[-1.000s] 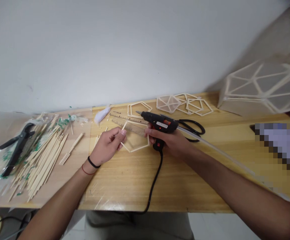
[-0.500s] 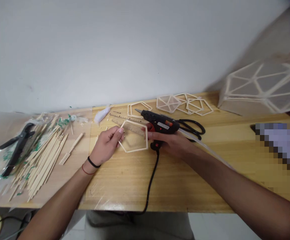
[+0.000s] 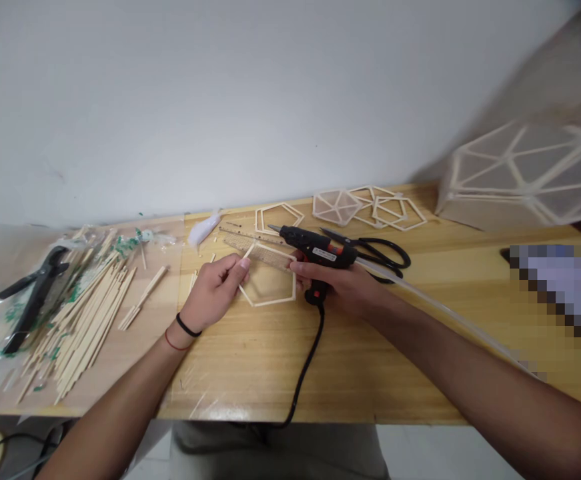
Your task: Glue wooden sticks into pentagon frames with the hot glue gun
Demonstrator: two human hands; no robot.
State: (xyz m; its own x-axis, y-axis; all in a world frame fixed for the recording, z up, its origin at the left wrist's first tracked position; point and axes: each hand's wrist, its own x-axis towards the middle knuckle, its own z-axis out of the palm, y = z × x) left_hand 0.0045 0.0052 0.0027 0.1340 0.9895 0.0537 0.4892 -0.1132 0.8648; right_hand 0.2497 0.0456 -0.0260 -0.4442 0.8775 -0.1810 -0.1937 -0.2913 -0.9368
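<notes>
My left hand (image 3: 220,283) pinches the left corner of a pentagon-shaped wooden stick frame (image 3: 275,304), held up over the table. In my right hand (image 3: 343,283) is a black hot glue gun (image 3: 320,247), its nozzle pointing left above the frame's far side. A long clear glue stick (image 3: 450,313) sticks out of the gun's back. My right fingertips also reach the frame's right edge; how firmly they touch it I cannot tell. Behind the frame lies a clear ruler (image 3: 235,239), partly hidden.
Wooden sticks (image 3: 90,327) and a black cutter tool (image 3: 35,300) lie on plastic at left. Black scissors (image 3: 380,250) rest behind the gun. More pentagon frames (image 3: 400,213) lie near the wall. A large panelled stick structure (image 3: 525,173) stands at right. The gun's cord (image 3: 303,373) runs off the front edge.
The glue gun has tilted and shifted slightly left and down, uncovering the scissors' blades. More of the glue stick shows behind it. The pentagon frame stays almost in place.
</notes>
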